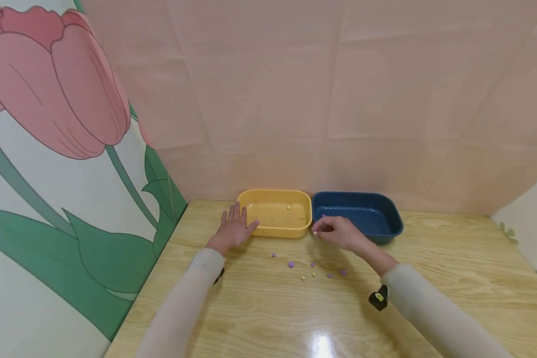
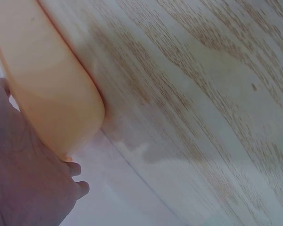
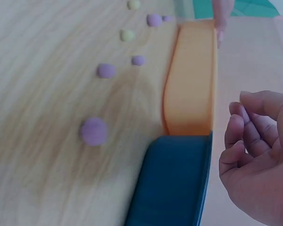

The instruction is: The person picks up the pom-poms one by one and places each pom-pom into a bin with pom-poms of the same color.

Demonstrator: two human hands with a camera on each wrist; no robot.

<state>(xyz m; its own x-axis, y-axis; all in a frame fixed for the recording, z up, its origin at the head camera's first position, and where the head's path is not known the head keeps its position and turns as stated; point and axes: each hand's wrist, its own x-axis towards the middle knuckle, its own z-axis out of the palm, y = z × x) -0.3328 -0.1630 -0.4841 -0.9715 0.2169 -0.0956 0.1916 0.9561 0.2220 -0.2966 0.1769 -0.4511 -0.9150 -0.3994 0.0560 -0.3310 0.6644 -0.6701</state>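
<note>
Ball [image 1: 314, 232], pale yellow, appears pinched between the narrowed fingertips of the right hand [image 1: 342, 234], near where yellow bin [image 1: 275, 232] and blue bin [image 1: 362, 217] meet. Yellow bin lies leftward of that hand, long axis sideways; the left hand [image 1: 232, 231], fingers spread, is at its opposite end.

No legible text, no readable labels, brands, numbers or signs — in any view
</note>
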